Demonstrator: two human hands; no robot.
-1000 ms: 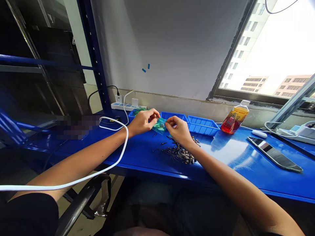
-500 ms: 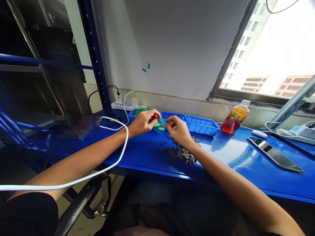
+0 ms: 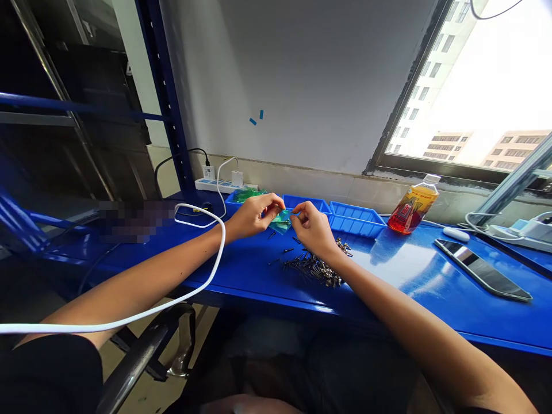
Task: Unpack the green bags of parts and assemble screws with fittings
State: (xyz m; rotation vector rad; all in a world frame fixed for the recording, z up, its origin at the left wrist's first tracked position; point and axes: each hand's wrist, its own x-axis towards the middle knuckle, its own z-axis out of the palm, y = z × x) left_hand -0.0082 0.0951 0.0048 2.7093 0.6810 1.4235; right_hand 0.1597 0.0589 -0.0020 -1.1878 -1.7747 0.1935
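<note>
Between my hands is a small green plastic bag [image 3: 282, 223] with a few small pieces inside that I cannot make out. My left hand [image 3: 257, 215] pinches its upper left edge between thumb and fingers. At the bag's upper right, my right hand [image 3: 311, 226] is closed, thumb against fingertips, on the edge. Below my right hand lies a pile of metal screws [image 3: 321, 269], partly hidden by the hand and wrist. Several loose screws are scattered to the left of the pile, under the bag.
Behind my hands stand blue bins, one on the right [image 3: 357, 220] and one holding green bags [image 3: 248, 195]. A drink bottle [image 3: 413, 206], a phone [image 3: 482, 270] and a white case [image 3: 456, 234] are to the right. A white cable [image 3: 202, 287] crosses over my left forearm. A power strip [image 3: 224, 185] sits by the wall.
My left fingertips have shifted slightly right along the bag's top edge, closer to my right fingers. The pile of screws and the bins stay where they were.
</note>
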